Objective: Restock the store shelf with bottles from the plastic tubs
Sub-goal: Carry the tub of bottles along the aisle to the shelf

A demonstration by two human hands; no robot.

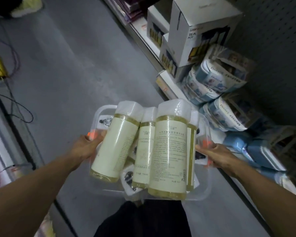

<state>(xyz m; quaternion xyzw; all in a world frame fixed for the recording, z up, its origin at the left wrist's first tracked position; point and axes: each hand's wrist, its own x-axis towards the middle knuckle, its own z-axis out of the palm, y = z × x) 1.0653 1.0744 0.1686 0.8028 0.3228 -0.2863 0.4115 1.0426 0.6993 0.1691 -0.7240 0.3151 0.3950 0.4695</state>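
1. Four or so pale yellow bottles (169,149) with white caps, shrink-wrapped, lying loose and overlapping in a clear plastic tub (204,187), caps pointing away from the body.
2. Held in the air above the grey floor (75,69), just beside the store shelf (171,93) on the right; none of these bottles on the shelf yet.
3. Left hand (85,146) curled round the tub's left rim, fingers tucked against the outermost bottle; right hand (214,154) gripping the right rim, thumb on top.
4. Shelf already crowded: white teapot boxes (202,31) stacked at the far end, blue-and-white wrapped packs (217,77) piled nearer, blue containers (256,151) close to the right hand.
5. Cables (15,106) trailing over the floor at the left.
6. Likely risks: leftmost bottle leaning on the rim, so a tilt to that side could roll it out; slick wrap and round sides letting the whole load slide if the tub tips forward.
7. Little free shelf room in sight, so setting the tub down could knock the leaning packs.
8. Loose cables a trip hazard with both hands occupied.
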